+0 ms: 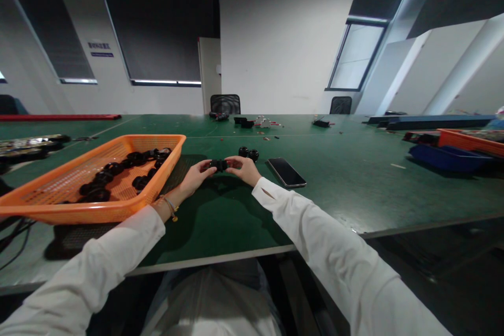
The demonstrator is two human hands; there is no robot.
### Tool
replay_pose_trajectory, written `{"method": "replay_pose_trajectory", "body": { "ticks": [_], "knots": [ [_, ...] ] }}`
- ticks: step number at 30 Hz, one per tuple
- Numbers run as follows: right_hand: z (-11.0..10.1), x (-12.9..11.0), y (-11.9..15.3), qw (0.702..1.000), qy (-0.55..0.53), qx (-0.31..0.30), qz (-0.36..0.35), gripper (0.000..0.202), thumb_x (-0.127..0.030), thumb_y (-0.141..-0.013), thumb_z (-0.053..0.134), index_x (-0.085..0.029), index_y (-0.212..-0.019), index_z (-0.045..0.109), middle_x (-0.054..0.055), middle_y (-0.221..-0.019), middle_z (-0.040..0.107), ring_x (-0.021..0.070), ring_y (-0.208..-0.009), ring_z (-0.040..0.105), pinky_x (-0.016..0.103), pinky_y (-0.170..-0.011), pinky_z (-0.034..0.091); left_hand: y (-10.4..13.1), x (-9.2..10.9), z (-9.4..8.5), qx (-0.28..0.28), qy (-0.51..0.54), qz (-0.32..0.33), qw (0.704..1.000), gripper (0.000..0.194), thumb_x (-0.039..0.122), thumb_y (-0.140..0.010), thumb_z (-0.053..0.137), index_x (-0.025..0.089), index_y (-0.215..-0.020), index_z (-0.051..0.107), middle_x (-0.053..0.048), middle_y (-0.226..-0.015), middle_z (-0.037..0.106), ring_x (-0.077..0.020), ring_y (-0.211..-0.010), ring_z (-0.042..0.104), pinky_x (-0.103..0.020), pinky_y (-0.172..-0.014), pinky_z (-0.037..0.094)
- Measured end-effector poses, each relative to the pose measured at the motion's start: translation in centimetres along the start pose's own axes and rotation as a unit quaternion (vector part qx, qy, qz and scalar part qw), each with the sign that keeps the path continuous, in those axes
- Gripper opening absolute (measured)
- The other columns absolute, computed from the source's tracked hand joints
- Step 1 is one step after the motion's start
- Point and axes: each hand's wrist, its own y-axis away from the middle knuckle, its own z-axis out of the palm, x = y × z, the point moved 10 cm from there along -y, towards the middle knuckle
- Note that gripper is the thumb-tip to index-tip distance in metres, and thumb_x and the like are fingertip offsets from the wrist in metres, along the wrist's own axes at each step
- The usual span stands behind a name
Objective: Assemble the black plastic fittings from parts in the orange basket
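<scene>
A small black part (219, 165) is held just above the green table (220, 220), between my two hands. The fingers of my left hand (197, 176) pinch its left end, and those of my right hand (243, 168) pinch its right end. Just beyond my right hand, more black round parts (249, 154) stand on the table. The orange basket (129, 215) to the left of my left hand holds several black round parts (114, 169). To the right of my right hand lies a phone (286, 172), its dark screen facing up.
Small dark items (244, 122) and a white piece (263, 122) lie toward the table's far side. A blue tray (449, 158) and an orange tray (472, 140) are at the right. Silvery packets (31, 143) lie at the far left. Cables run beside the basket.
</scene>
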Motion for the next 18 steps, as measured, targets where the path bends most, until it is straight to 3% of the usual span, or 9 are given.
{"method": "replay_pose_trajectory", "body": {
  "ticks": [18],
  "knots": [
    [0.29, 0.6, 0.01, 0.999, -0.014, -0.013, 0.027, 0.034, -0.024, -0.061, 0.066, -0.013, -0.094, 0.065, 0.007, -0.081, 0.068, 0.017, -0.076, 0.063, 0.032, -0.077, 0.05, 0.23, 0.37, 0.13, -0.004, -0.004, 0.0, 1.0, 0.055, 0.036, -0.053, 0.067, 0.011, -0.101, 0.057, -0.008, -0.094, 0.064, -0.0199, -0.082, 0.057, -0.035, -0.078, 0.043]
  ]
}}
